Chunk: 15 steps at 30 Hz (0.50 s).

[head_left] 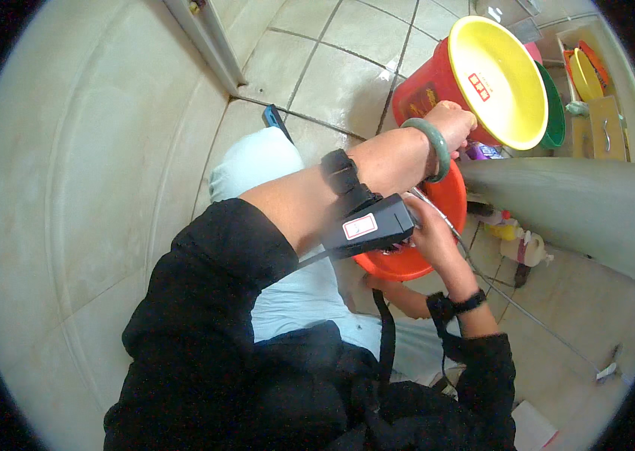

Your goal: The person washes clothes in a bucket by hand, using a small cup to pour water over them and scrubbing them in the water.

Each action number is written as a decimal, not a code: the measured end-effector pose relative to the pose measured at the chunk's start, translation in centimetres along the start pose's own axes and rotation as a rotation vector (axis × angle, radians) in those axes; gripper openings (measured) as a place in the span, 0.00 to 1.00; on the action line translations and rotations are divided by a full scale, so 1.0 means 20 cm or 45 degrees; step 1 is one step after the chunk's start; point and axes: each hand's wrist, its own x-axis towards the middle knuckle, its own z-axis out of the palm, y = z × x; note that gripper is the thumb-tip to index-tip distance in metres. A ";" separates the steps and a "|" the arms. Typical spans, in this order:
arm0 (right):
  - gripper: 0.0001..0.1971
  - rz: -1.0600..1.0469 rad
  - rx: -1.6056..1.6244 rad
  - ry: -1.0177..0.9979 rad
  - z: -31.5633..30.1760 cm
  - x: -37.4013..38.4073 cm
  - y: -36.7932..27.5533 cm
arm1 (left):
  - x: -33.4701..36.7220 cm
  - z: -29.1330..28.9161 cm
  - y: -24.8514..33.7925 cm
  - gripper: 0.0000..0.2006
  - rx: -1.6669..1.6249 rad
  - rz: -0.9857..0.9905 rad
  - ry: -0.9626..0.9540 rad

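Observation:
My left hand [450,126], with a green bangle [435,149] at its wrist, is closed in front of a red bucket [420,89] topped by a yellow basin [509,83]. What its fingers hold, if anything, is hidden. Lower down, my right hand [429,225] curls over an orange-red basin [449,197]. A thin metal hose [471,255] passes along this hand; the fingers are partly covered by a dark box [368,227] strapped to my left forearm. The basin's contents are mostly hidden behind that box.
Bottles [524,248] stand on the tiled floor [347,52] to the right, beside a pale curved panel [558,199]. A green basin [553,105] is behind the yellow one. Shelves [607,128] hold items at the far right. A pale wall [92,180] rises on the left.

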 end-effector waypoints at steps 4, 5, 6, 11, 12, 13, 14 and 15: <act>0.23 -0.205 -0.696 -0.264 0.49 0.22 0.50 | -0.05 -0.02 0.06 0.14 -0.075 0.016 0.037; 0.20 -0.194 -0.707 -0.245 0.65 0.26 0.67 | -0.04 -0.01 0.05 0.14 -0.076 0.003 0.035; 0.18 -0.183 -0.720 -0.223 0.81 0.31 0.83 | -0.02 0.01 0.05 0.13 -0.113 0.006 0.012; 0.12 -0.591 -1.813 0.028 1.15 0.37 1.09 | 0.00 -0.04 0.04 0.11 -0.192 0.047 -0.038; 0.12 -0.596 -1.818 0.036 1.13 0.39 1.06 | 0.01 -0.05 0.04 0.10 -0.189 0.037 -0.031; 0.11 -0.417 -1.352 -0.068 1.09 0.40 1.04 | 0.03 -0.06 0.05 0.10 -0.185 0.043 -0.040; 0.11 -0.238 -0.886 -0.168 1.02 0.39 0.97 | 0.04 -0.08 0.05 0.10 -0.183 -0.001 -0.074; 0.11 -0.166 -0.655 -0.322 0.89 0.39 0.77 | 0.04 -0.13 0.05 0.09 -0.186 -0.028 -0.074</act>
